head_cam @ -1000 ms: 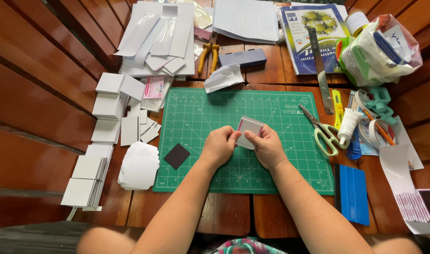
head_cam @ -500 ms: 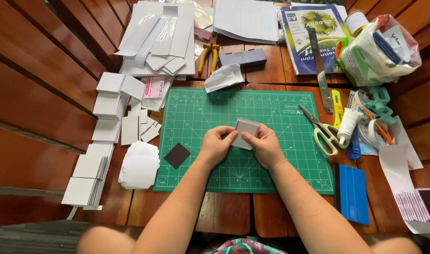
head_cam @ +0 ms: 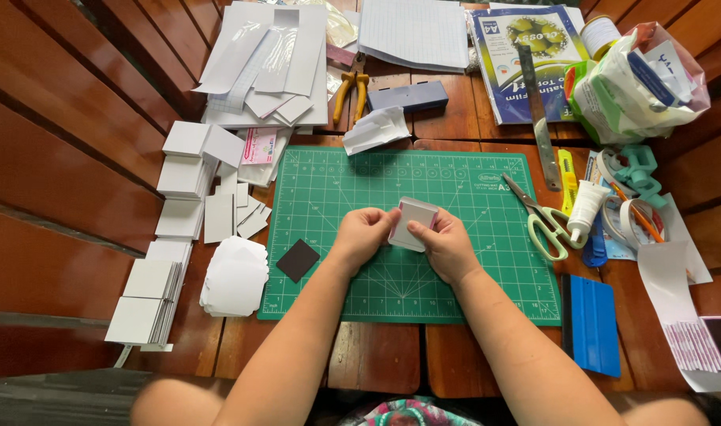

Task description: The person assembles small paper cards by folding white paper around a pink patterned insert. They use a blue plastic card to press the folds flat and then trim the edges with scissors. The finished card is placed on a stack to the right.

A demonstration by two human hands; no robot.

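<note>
Scanning left to right: stacks of white square cards (head_cam: 151, 296) on the wooden tabletop (head_cam: 376, 359), then a small dark square piece (head_cam: 298, 260) on the green gridded cutting mat (head_cam: 486, 229). Left hand (head_cam: 362, 237) and right hand (head_cam: 447, 246) both pinch the small white square card stack (head_cam: 413, 223), held tilted just above mat centre. Looks light, fairly stiff, smooth-faced; layers could slide apart, corners likely dent. Best hold: opposite edges, thumbs on face. Right of mat: green-handled scissors (head_cam: 543, 221), white glue tube (head_cam: 586, 209), blue plastic squeegee (head_cam: 594, 325).
</note>
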